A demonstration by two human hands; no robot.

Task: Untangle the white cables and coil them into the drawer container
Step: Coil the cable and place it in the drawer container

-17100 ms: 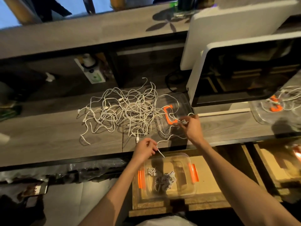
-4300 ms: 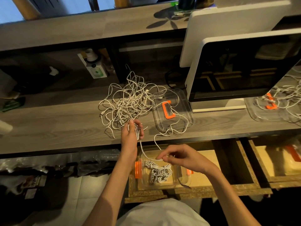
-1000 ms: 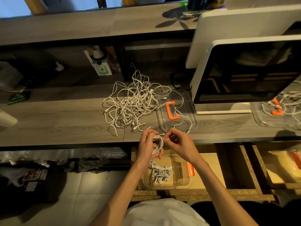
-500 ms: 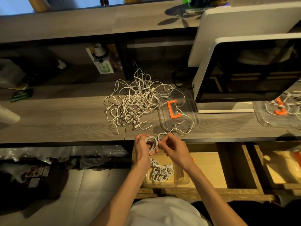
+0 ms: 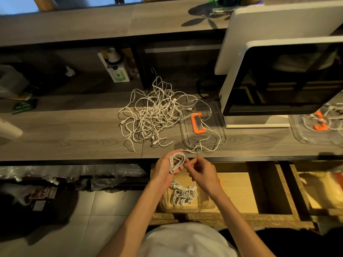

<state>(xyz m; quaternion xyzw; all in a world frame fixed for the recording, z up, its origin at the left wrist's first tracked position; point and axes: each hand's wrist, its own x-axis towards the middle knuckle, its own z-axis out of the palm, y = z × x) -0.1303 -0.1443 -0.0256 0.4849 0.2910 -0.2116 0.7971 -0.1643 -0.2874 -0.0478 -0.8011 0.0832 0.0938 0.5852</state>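
Observation:
A tangled heap of white cables (image 5: 152,114) lies on the grey wooden counter (image 5: 65,134). My left hand (image 5: 165,167) holds a small white cable coil (image 5: 176,162) just in front of the counter edge. My right hand (image 5: 202,173) pinches the coil's loose end beside it. A strand runs from the coil up over the counter edge. Below my hands, a clear container (image 5: 202,206) sits in the open drawer (image 5: 239,191) and holds several coiled white cables (image 5: 182,195).
A clear lid with an orange handle (image 5: 197,123) lies on the counter right of the heap. A white-framed monitor (image 5: 284,78) stands at the right. Another clear lid with cables (image 5: 319,127) is at the far right, above a second open drawer (image 5: 319,193).
The strand between the heap and my hands has shortened as the coil in my left hand grew. Both hands have stayed above the drawer container.

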